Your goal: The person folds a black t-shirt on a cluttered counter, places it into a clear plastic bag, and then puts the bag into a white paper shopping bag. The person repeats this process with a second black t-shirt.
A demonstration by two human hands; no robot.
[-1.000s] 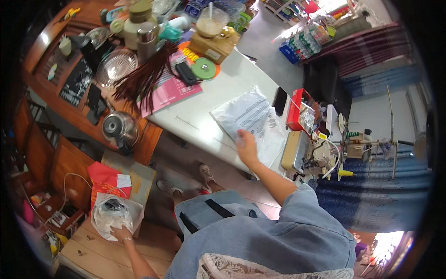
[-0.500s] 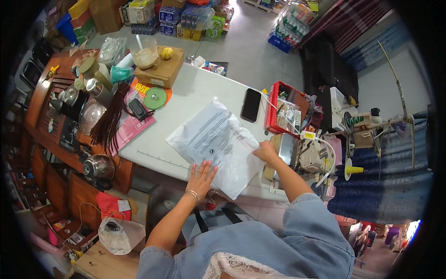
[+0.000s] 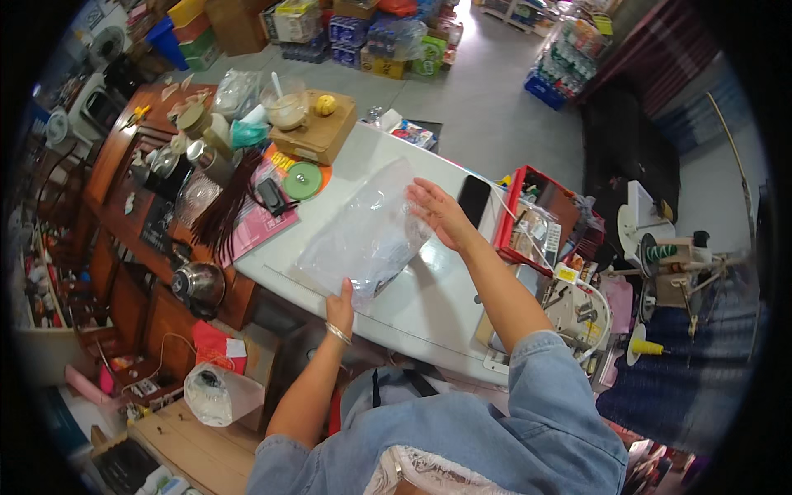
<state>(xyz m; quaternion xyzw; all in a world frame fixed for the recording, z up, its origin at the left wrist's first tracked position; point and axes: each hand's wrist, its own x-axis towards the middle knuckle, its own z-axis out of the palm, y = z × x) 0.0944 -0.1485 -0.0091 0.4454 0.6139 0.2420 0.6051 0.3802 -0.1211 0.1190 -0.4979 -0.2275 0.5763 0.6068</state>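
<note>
A clear plastic bag (image 3: pixel 355 231) is tilted up over the white sewing table (image 3: pixel 285 276), something pale showing through its glossy film. My left hand (image 3: pixel 340 309) pinches its near edge, thumb on top. At the bag's right edge, my right hand (image 3: pixel 441 214) has its fingers stretched out and apart; whether the hidden thumb touches the film I cannot tell. Just beyond that hand lies a black phone (image 3: pixel 473 200), partly covered by the wrist.
A sewing machine (image 3: pixel 577 309) and a red tray of small items (image 3: pixel 516 214) occupy the right side. Toward the left stand a cardboard box (image 3: pixel 322 144), a green round lid (image 3: pixel 302 180), dark cords (image 3: pixel 235 210) and a kettle (image 3: pixel 198 285) on a wooden table.
The bag lay flat with its printed side up; now it is raised and tilted, a clear face showing. My right hand moved away from me and upward; the left now pinches the edge.
</note>
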